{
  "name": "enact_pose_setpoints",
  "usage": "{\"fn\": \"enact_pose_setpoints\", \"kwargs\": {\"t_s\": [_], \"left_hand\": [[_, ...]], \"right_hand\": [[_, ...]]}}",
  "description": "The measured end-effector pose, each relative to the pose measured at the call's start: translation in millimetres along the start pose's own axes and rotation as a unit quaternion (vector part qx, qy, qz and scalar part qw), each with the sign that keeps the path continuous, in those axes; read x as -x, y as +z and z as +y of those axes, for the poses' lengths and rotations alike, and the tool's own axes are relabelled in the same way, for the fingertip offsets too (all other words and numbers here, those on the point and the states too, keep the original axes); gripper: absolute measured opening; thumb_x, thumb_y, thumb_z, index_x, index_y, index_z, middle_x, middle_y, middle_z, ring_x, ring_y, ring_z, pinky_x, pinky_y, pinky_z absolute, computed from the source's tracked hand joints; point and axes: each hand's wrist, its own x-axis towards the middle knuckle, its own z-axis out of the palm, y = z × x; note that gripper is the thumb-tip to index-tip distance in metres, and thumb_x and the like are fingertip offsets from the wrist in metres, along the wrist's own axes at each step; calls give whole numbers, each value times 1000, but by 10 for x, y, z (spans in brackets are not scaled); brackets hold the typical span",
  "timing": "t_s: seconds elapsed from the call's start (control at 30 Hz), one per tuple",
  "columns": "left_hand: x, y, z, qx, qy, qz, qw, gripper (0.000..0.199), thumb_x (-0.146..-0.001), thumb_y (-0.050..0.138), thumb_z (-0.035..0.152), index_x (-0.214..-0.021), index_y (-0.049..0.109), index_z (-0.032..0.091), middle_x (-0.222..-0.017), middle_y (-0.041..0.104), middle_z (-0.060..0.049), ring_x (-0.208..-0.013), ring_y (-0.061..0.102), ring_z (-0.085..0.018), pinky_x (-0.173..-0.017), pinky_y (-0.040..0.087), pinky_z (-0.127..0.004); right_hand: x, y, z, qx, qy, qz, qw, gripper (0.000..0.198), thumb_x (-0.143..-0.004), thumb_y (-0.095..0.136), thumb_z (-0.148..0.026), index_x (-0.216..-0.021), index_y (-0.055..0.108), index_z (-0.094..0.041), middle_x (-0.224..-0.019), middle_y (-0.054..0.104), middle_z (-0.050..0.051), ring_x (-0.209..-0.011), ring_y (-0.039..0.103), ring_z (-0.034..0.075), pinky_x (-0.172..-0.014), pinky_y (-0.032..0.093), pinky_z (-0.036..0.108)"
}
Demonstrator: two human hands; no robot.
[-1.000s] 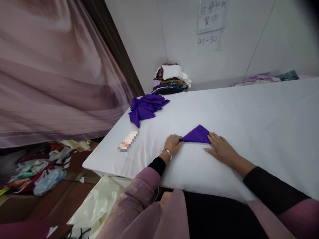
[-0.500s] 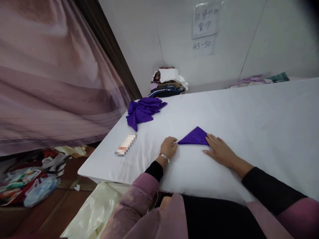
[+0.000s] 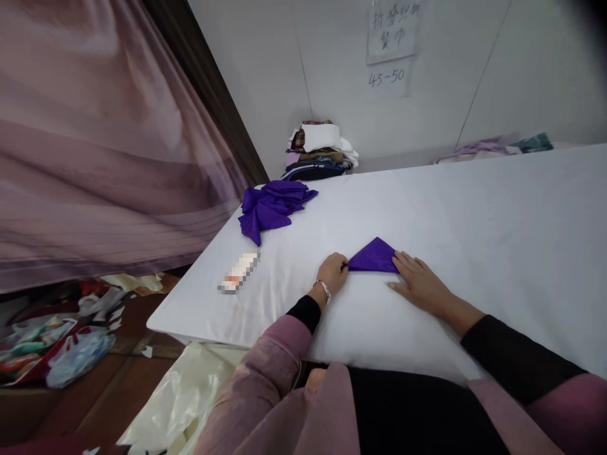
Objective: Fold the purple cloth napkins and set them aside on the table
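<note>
A purple cloth napkin (image 3: 373,256) lies folded into a triangle on the white-covered table, its peak pointing away from me. At its left corner, the curled fingers of my left hand (image 3: 332,273) pinch the fabric; a bracelet circles that wrist. My right hand (image 3: 422,283) rests flat over the opposite corner with fingers stretched out and the thumb apart, hiding that end of the cloth. Farther back on the left is a loose heap of purple cloth (image 3: 272,207).
A blurred-out oblong item (image 3: 239,273) lies on the table (image 3: 497,240) at left. Folded clothes (image 3: 320,151) are stacked against the wall, and more fabric (image 3: 493,147) sits along the back edge. A curtain (image 3: 104,139) hangs at left, above plastic bags (image 3: 78,357) on the floor.
My left hand has moved a little right and closed on the napkin's left corner. My right hand stays flat at the other end. The view has shifted slightly.
</note>
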Motion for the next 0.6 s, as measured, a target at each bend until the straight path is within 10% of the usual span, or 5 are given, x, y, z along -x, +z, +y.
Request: {"fn": "enact_pose_setpoints", "kwargs": {"t_s": [0.6], "left_hand": [[85,-149,-253,-127,175,-28,976,27,-83,46,6,-98,65,19,-93,61,-6,-86,54,-18,-77,47,-32]], "right_hand": [[4,42,21,-13,-13,19,1000,72,-88,30,-59,-145,23,-16,-147,30,13,-136,21,26,-108,25,47]]}}
